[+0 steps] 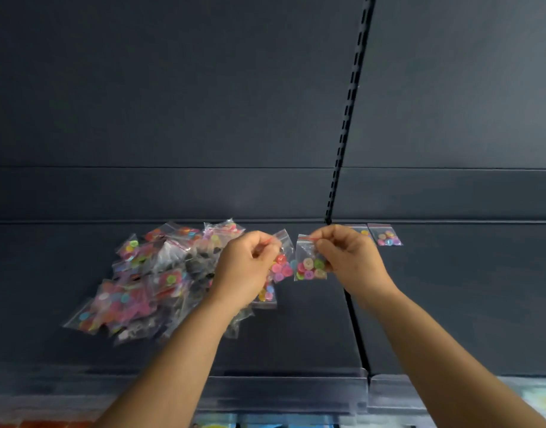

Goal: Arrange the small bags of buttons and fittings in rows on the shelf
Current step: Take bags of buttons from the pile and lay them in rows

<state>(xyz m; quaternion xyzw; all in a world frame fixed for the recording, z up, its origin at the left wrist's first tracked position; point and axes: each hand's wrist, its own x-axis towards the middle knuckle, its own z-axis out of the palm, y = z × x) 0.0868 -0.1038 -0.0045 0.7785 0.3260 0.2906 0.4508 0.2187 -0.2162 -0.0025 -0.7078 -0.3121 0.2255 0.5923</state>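
So the big messy pile of button bags [148, 279] is sitting on the left half of the dark shelf [296, 335], bags overlapping every which way, and it's crowding right up against the left forearm, which is reaching over its right edge. A few bags are poking out from under that wrist too. Over on the right, near the back wall, a placed bag [386, 235] is lying flat, and another bag [361, 230] is peeking out just behind the right hand, mostly hidden by it.

Both hands are hovering above the shelf, near its middle. The left hand [250, 267] is pinching the top of a bag of pink buttons [281, 264], fingers curled around the seal. The right hand [345, 254] is pinching the red zip edge of a bag of mixed buttons [310, 261], which is hanging down from the fingertips. The two held bags are hanging just beside each other, nearly touching.

A slotted upright rail [348, 118] is running up the back panel right behind the hands, and a seam is splitting the shelf under the right wrist. There's open shelf surface stretching to the right of that seam and along the front, ending at the clear price strip [296, 393] on the front lip
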